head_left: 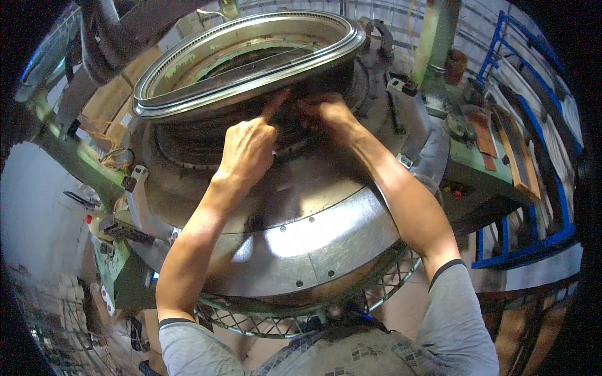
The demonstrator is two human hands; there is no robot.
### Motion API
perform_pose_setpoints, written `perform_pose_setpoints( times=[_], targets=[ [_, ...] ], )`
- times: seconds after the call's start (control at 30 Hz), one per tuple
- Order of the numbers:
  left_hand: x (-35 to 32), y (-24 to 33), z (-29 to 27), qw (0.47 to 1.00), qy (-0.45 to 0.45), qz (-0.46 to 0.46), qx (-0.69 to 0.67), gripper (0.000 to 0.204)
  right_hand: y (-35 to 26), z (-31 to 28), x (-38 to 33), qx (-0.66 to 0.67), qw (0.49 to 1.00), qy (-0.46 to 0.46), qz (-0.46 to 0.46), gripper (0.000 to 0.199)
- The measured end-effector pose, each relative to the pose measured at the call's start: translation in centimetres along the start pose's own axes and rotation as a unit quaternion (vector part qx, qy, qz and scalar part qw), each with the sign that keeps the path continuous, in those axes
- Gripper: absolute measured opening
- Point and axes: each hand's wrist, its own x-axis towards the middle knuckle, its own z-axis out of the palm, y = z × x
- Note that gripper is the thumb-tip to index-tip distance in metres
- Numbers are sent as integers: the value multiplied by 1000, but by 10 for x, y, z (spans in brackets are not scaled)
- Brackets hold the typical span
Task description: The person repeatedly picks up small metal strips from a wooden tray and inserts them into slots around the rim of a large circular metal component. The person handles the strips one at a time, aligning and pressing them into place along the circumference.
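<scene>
Left hand [246, 149], one finger extended; right hand [335, 116], fingers can't be told! Knuckles could be scraped by the shadowed ring [263, 89].

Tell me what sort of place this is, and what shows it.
Probably an industrial workshop or factory: there is a large round metal machine topped by a tilted metal ring, a green post behind it, and a blue metal rack to the right.
</scene>
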Motion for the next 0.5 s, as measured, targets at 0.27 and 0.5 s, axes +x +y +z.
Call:
perform_pose_setpoints(
  times=[0.27,0.5],
  targets=[
    [-9,2,18,998,-19,57,-15,46,-5,-15,-2,-318,944,-34,-84,17],
    [5,-3,23,998,-2,60,26,62,-91,36,-199,18,965,-177,-193,34]
  ],
)
